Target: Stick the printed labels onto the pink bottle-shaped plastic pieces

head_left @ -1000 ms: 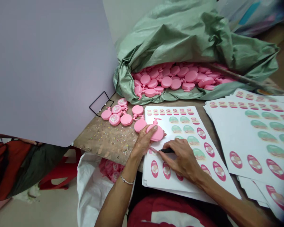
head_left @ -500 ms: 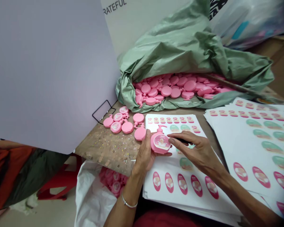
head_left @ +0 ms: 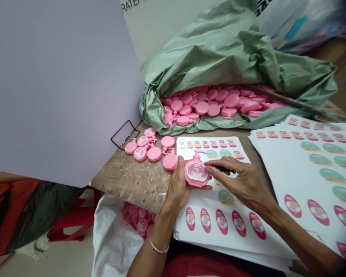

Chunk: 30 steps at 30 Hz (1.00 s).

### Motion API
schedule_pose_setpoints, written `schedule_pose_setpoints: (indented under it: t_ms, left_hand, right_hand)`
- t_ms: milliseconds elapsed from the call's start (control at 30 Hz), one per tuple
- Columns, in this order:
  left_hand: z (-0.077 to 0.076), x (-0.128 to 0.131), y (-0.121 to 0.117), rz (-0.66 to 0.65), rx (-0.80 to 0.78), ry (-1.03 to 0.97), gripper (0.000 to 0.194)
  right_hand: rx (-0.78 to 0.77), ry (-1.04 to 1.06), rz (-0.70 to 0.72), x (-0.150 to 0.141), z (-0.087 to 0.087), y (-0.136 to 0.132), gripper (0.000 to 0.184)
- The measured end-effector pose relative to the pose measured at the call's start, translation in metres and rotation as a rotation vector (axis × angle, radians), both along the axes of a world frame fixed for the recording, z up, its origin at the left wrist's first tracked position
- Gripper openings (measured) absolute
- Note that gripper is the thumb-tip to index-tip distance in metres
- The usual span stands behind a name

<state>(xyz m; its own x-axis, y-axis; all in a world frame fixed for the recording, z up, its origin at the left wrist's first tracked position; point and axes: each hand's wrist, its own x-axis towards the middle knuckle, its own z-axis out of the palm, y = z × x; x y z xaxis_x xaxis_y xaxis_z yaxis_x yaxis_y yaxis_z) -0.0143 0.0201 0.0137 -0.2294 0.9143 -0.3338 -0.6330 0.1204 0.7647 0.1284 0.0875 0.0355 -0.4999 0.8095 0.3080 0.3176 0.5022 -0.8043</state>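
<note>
At left, a lilac board (head_left: pixel 60 88) leans over the wooden surface (head_left: pixel 123 184), with a black wire frame (head_left: pixel 124 134) just beside its edge. To its right lies a small cluster of pink bottle pieces (head_left: pixel 140 153), some of them labelled. Near the middle, the left hand (head_left: pixel 177 188) curls closed around a pink bottle (head_left: pixel 196 173), holding it just above a label sheet (head_left: pixel 219 246) with its oval label (head_left: pixel 196 172) facing up. The right hand (head_left: pixel 242 181) pinches a slim black tool (head_left: pixel 223 169), its fingertips (head_left: pixel 209 163) just at the label's far edge. The step in hand looks like seating that label, and its edge seems to call for smoothing down. Behind, a green woven sack (head_left: pixel 219 57) holds a heap of loose pink bottles (head_left: pixel 213 104), and at far right lie stacked label sheets (head_left: pixel 305 200).
</note>
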Motion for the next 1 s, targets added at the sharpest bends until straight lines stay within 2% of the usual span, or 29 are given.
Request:
schedule_pose_setpoints:
  t_ms: [767,1000]
  left_hand:
    - [-0.0033,0.0009,-0.0005,0.025,-0.002,0.03,0.058]
    - [0.0012,0.0019,-0.0007,0.032,-0.023,0.018,0.058]
  right_hand:
    - [0.06,-0.011,-0.001,-0.0006,0.0044,-0.0035,0.019]
    - [0.072,-0.013,-0.005,-0.001,0.0055,-0.0037,0.02]
